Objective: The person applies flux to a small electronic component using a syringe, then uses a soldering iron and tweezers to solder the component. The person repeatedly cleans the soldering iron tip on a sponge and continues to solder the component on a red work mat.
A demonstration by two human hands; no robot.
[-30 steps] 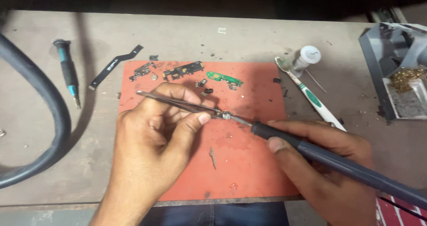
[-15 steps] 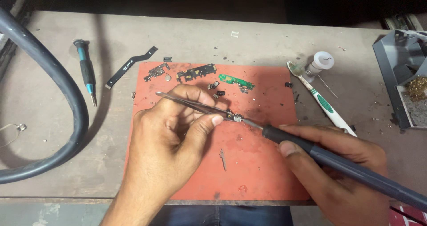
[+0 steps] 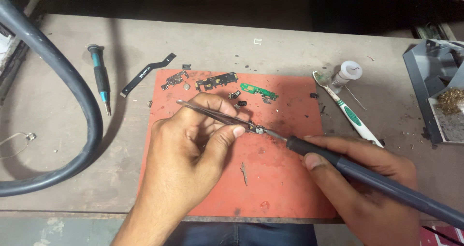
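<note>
The left hand [image 3: 186, 151] pinches tweezers [image 3: 215, 116], whose tips clamp a small metal part [image 3: 258, 129] over the middle of the red mat [image 3: 285, 188] on the worktop [image 3: 58, 130]. The right hand [image 3: 367, 178] is wrapped around the handle of a soldering iron [image 3: 338, 166], its tip touching the part. Judged light, stiff and fragile, the part is best held by its edges
</note>
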